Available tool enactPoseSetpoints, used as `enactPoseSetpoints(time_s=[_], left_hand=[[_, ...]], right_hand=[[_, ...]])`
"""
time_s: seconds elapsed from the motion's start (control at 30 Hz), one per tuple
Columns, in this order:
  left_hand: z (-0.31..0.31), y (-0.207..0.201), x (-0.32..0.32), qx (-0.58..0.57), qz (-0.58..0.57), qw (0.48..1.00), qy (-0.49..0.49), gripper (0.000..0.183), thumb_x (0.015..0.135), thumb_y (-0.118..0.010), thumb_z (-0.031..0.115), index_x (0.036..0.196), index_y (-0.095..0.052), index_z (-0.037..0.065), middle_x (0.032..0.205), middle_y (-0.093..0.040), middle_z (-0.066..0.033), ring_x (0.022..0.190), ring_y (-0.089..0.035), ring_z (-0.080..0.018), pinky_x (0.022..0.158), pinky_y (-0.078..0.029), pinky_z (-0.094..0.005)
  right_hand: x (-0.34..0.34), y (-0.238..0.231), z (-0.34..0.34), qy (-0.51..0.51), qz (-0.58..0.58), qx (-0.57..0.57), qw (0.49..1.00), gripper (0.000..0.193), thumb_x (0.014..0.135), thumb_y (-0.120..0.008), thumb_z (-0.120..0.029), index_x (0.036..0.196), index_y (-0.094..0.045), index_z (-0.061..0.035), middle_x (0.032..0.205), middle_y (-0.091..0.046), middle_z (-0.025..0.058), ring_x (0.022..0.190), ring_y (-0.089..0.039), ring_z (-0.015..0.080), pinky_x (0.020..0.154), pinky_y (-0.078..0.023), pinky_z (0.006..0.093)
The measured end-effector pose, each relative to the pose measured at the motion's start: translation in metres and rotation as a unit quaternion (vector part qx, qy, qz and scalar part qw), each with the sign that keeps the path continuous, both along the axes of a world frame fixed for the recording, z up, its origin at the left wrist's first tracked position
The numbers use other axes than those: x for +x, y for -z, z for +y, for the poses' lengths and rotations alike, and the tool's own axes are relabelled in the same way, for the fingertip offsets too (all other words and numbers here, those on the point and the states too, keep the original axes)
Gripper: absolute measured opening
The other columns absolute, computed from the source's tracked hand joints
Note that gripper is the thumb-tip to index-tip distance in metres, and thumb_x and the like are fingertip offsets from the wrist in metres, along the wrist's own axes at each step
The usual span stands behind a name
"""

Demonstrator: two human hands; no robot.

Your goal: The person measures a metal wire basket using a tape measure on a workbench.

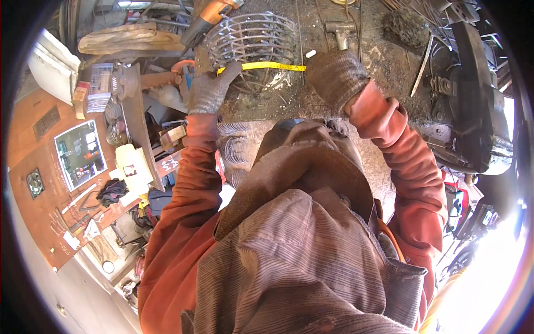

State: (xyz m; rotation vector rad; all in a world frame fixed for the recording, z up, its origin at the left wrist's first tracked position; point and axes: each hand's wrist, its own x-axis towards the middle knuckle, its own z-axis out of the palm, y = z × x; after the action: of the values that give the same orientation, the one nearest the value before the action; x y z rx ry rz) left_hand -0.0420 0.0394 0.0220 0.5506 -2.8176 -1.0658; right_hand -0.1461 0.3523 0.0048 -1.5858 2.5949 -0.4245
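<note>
A yellow measuring tape [270, 65] is stretched between my hands, along the near side of a curved cage of metal bars [253, 38] on the workbench. My left hand [209, 93], in a grey knit glove, pinches the tape's left end. At the other end, my gloved right hand [336, 79] is closed around the tape; whatever case it has is hidden by the fingers. Just above that hand lie a small white stick like chalk [310, 54] and a hammer [341, 32]. Thin rods lie under and beside the tape.
The dirty metal workbench [384, 65] carries an orange power tool [213, 12] at the upper left and long rods. A large dark machine [473, 94] stands at the right. Wooden planks [119, 42] and a brown board with papers [47, 125] are at the left.
</note>
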Motion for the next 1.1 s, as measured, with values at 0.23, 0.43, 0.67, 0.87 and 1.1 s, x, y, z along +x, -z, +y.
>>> enactPoseSetpoints(time_s=[0.23,0.43,0.67,0.87,1.1], left_hand=[[0.01,-0.012,-0.003,0.02,-0.032,0.999,-0.023,0.079,0.086,-0.08,0.064,0.14,-0.063,0.01,0.133,-0.069,-0.0147,0.131,-0.052,-0.0339,0.116,-0.029,-0.049],[0.013,-0.013,-0.002,0.033,-0.011,0.999,-0.014,0.076,0.088,-0.083,0.055,0.144,-0.06,0.008,0.131,-0.07,-0.013,0.122,-0.06,-0.0278,0.105,-0.045,-0.0411],[0.016,-0.017,-0.002,0.046,-0.004,0.999,-0.009,0.069,0.091,-0.082,0.044,0.145,-0.059,0.007,0.126,-0.074,-0.0109,0.111,-0.069,-0.0234,0.096,-0.053,-0.0387],[0.002,0.002,0.003,0.033,0.014,0.999,-0.018,0.066,0.083,-0.079,0.064,0.117,-0.076,0.007,0.104,-0.078,-0.0179,0.1,-0.076,-0.033,0.088,-0.057,-0.0439],[0.008,-0.023,0.002,-0.002,-0.121,0.992,-0.026,0.078,0.077,-0.073,0.081,0.103,-0.084,0.009,0.089,-0.079,-0.0217,0.089,-0.078,-0.0401,0.08,-0.059,-0.0491]], right_hand=[[-0.003,0.012,-0.003,0.0,0.017,0.009,1.0,0.015,0.088,-0.066,-0.012,0.089,-0.078,-0.0033,0.088,-0.076,0.0194,0.083,-0.075,0.0372,0.07,-0.061,0.0469],[-0.005,0.017,-0.005,0.002,0.012,-0.01,1.0,0.016,0.087,-0.067,-0.014,0.09,-0.078,-0.0037,0.088,-0.076,0.0189,0.081,-0.075,0.0375,0.069,-0.061,0.0466],[-0.005,0.011,-0.008,0.021,-0.006,0.033,0.999,0.015,0.086,-0.067,-0.013,0.092,-0.078,-0.0047,0.089,-0.076,0.0182,0.081,-0.075,0.0384,0.068,-0.061,0.0473],[-0.002,-0.016,0.0,0.043,-0.033,0.108,0.993,0.015,0.088,-0.068,-0.014,0.094,-0.079,-0.0049,0.093,-0.077,0.0201,0.086,-0.077,0.0406,0.071,-0.062,0.0512],[0.008,-0.031,-0.013,0.102,-0.079,0.198,0.972,0.024,0.088,-0.072,-0.02,0.111,-0.076,-0.0123,0.098,-0.074,0.019,0.092,-0.074,0.0419,0.078,-0.058,0.0532]])
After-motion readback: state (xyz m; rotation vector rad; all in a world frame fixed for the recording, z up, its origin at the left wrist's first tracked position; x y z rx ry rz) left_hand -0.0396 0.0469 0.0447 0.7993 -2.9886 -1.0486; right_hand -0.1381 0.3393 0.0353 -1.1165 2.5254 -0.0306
